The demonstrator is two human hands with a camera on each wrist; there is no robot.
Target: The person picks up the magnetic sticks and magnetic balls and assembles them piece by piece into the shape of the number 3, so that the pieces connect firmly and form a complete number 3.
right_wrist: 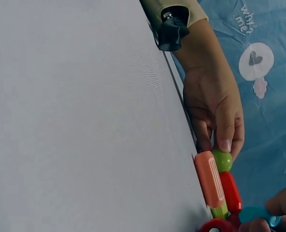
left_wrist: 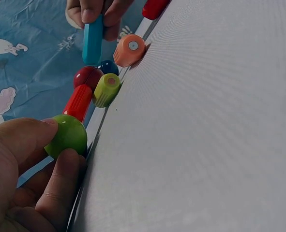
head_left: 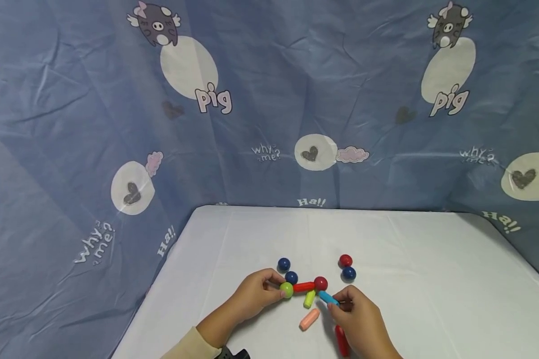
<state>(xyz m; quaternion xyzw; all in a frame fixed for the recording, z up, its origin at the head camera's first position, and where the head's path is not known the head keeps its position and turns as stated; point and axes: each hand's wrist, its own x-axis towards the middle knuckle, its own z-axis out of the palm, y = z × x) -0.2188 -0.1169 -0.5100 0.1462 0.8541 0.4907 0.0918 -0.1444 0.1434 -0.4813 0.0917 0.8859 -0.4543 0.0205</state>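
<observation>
My left hand (head_left: 257, 295) pinches a green ball (head_left: 286, 290) between thumb and fingers. From that ball a red magnetic rod (head_left: 303, 286) runs to a dark red ball (head_left: 321, 283). A light blue rod (head_left: 327, 297) is pinched by the thumb and fingers of my right hand (head_left: 363, 319), its far end right at the dark red ball. In the left wrist view the blue rod (left_wrist: 92, 41) stands in line above the dark red ball (left_wrist: 87, 76). A yellow-green rod (head_left: 310, 298) lies just below the red one.
An orange rod (head_left: 309, 319) lies between the hands, and another red rod (head_left: 341, 341) is beside my right hand. Two dark blue balls (head_left: 284, 265) sit behind the green one. Farther right, a red ball (head_left: 345, 260) adjoins a dark blue ball (head_left: 349, 273). White cloth (head_left: 408, 259) covers the table.
</observation>
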